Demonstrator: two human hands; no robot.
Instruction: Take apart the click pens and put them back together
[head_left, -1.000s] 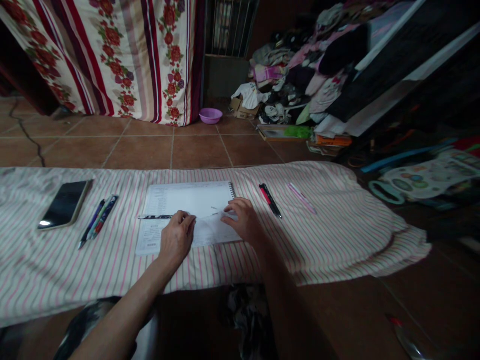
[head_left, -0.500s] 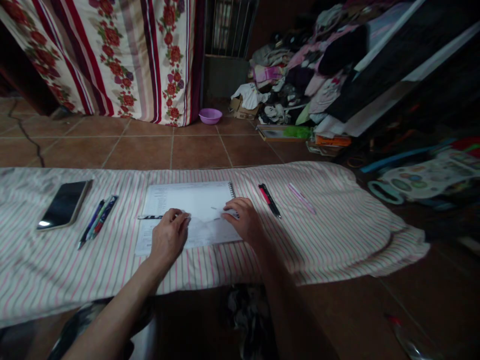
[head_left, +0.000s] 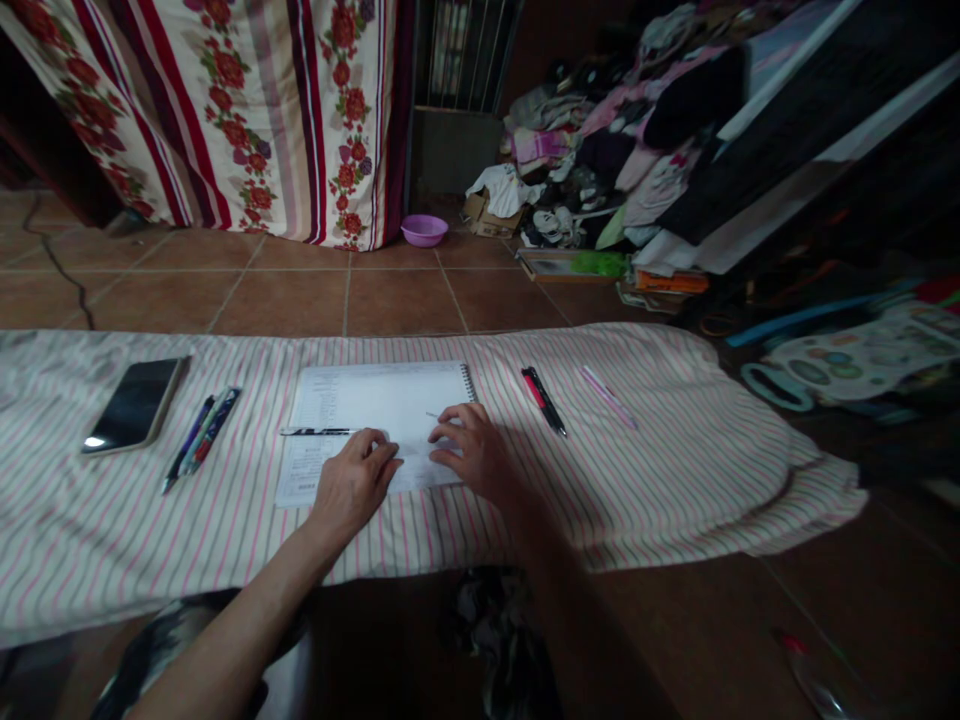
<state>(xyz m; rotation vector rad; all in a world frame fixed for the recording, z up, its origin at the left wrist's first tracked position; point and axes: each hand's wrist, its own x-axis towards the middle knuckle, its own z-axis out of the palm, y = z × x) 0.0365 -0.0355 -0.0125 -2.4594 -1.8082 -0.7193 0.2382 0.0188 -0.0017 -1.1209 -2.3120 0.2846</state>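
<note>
A spiral notebook [head_left: 390, 390] lies on the striped cloth in front of me, with printed text on its left side. My left hand [head_left: 358, 478] rests over its lower middle, fingers curled and thumb close to the index finger. Whatever is between those fingertips is too small to make out. Just beyond its knuckles a black-and-white pen [head_left: 315, 432] lies across the page. My right hand [head_left: 474, 448] is over the page's right part, fingers bent and apart. A small thin piece [head_left: 432, 414] shows on the paper at its fingertips; its kind is unclear.
Left of the notebook lie several pens [head_left: 201, 440] and a smartphone [head_left: 135, 405]. To the right are a red-and-black pen [head_left: 544, 400] and a pale purple pen [head_left: 609, 397]. Beyond the striped cloth [head_left: 675, 470], a purple basin [head_left: 424, 231] stands on the tiled floor near piled clothes [head_left: 600, 150].
My left hand has moved right and slightly toward me, uncovering more of the black-and-white pen. My right hand has shifted left, so the two hands are closer together.
</note>
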